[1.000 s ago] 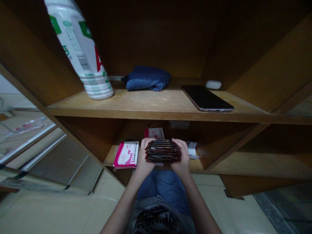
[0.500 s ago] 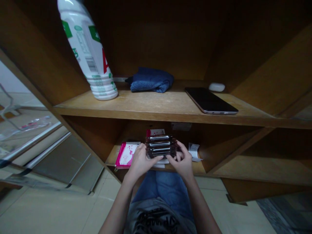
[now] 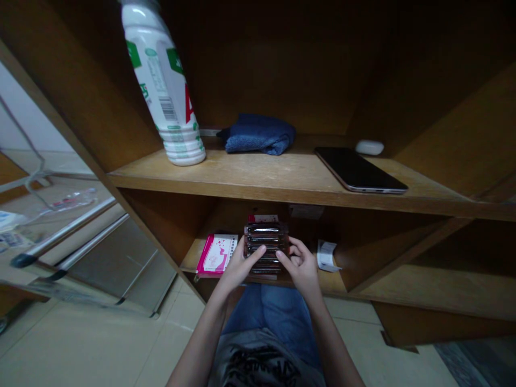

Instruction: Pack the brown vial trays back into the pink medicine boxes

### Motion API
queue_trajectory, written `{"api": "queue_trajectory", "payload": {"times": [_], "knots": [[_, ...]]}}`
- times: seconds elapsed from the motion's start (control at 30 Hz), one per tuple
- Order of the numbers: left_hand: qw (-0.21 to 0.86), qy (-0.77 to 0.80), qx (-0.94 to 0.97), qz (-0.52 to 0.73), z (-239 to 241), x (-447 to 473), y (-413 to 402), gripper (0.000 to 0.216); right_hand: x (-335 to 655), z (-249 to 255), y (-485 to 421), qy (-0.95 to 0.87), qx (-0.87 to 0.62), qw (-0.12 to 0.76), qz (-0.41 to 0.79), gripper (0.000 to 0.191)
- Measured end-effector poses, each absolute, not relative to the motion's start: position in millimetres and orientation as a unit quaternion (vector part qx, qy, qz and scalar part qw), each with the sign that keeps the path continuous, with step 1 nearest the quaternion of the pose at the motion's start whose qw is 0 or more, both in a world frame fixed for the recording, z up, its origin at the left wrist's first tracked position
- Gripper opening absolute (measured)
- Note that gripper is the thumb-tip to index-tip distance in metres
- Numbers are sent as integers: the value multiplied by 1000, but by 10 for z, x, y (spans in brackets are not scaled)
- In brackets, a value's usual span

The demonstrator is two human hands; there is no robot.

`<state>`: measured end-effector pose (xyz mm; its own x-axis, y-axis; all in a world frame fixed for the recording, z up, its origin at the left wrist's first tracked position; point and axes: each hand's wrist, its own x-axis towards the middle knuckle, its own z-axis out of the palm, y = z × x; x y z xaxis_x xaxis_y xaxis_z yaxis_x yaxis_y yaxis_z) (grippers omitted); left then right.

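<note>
Facing the person with its long glossy edges, a stack of dark packets (image 3: 266,243) is gripped between two bare hands over the front part of the lower shelf (image 3: 188,262), in the middle of the view. The packets are laid flat one on another, so that the long axis of each runs from left to right, in line with the shelf's front edge, while the pile itself rises upright. The left hand (image 3: 241,264) is closed against the pile's left side, with its thumb at the left edge and a finger stretched across the front faces. The right hand (image 3: 301,266) is set against the lower right corner, its fingers curled inward and touching the packets there. Whether the pile is borne by the shelf or carried free of it cannot be told in the dim light. Just beside the left hand a pink and white packet (image 3: 217,253) is seen lying flat on the same shelf, and the top of a pink box (image 3: 263,218) is shown directly behind the pile. A white paper slip (image 3: 325,255) is curled near the right hand, apart from it. On the upper shelf (image 3: 262,177) a white bottle (image 3: 165,91) is stood upright at the left, a folded blue cloth (image 3: 260,134) is placed at the back, and a dark phone (image 3: 360,171) is laid flat at the right, with a small white case (image 3: 369,147) behind it.
</note>
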<state>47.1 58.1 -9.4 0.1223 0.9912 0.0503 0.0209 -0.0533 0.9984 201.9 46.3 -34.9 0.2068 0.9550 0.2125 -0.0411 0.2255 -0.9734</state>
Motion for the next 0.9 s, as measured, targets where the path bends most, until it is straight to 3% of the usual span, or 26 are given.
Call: {"api": "queue_trajectory", "payload": {"times": [0.3,0.47,0.7,0.9], "knots": [[490,419,588,489,-91,436,562,58,2140,-356,419,-549,-478,576,372,51],[536,379,595,464,-46,409,512,65,2247,-289,316,-594,-455,565,348,52],[377,315,749,444,73,374,495,34,2348,-221,263,-680,-393,549,285,49],[414,331,732,429,12,420,476,46,2470,-201,162,-682,-413,516,312,53]]}}
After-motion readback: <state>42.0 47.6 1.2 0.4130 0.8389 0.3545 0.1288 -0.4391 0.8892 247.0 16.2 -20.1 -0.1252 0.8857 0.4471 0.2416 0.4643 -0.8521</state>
